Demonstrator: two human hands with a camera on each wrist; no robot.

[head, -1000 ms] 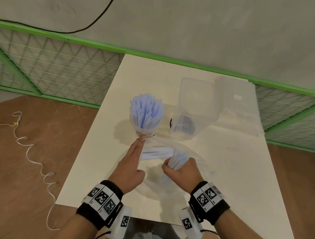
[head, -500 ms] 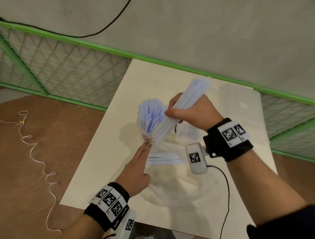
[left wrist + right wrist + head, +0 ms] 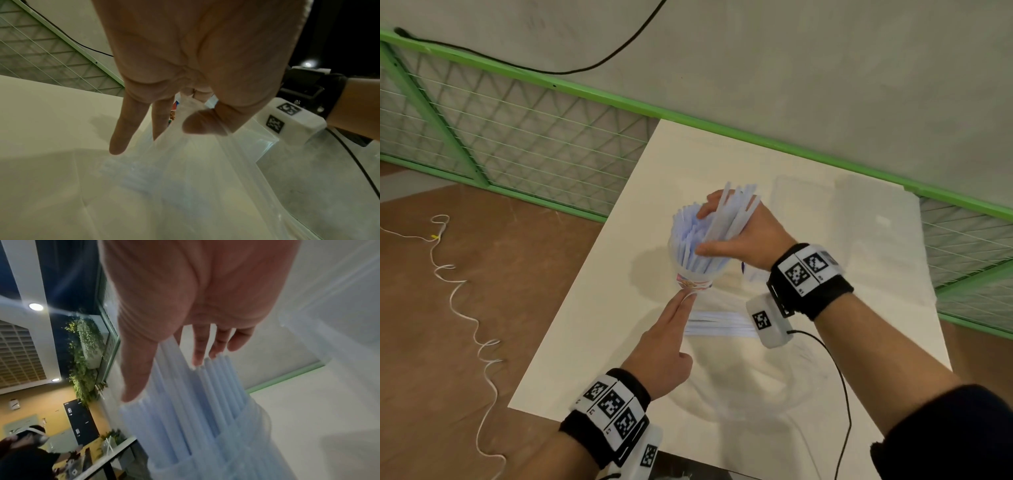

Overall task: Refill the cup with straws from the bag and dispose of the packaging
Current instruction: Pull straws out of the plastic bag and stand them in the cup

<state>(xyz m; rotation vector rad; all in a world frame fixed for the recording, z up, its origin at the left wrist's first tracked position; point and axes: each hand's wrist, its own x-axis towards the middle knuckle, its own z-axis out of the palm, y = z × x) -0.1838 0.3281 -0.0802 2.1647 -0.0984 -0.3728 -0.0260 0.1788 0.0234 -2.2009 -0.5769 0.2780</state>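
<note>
A clear cup [image 3: 694, 279] with a printed label stands on the white table [image 3: 876, 308], packed with pale blue straws [image 3: 683, 233]. My right hand [image 3: 702, 231] holds a further bundle of straws [image 3: 738, 212] between thumb and fingers, tilted, its lower ends down among those in the cup. The right wrist view shows that hand [image 3: 164, 369] loosely around the straws [image 3: 205, 402]. My left hand [image 3: 685, 301] pinches the edge of the clear bag [image 3: 756, 387] beside the cup's base; the left wrist view shows the thumb [image 3: 205, 125] on the plastic [image 3: 205, 178]. A few straws [image 3: 715, 323] lie in the bag.
A clear plastic container [image 3: 808, 205] stands behind the cup, faint and partly hidden by my right hand. The table's left edge drops to a brown floor with a white cord [image 3: 465, 308]. A green mesh fence [image 3: 517, 137] runs along the far side.
My right hand lifted a bundle of straws out of the bag, carried it up over the cup and lowered its ends in. My left hand stayed at the bag's edge.
</note>
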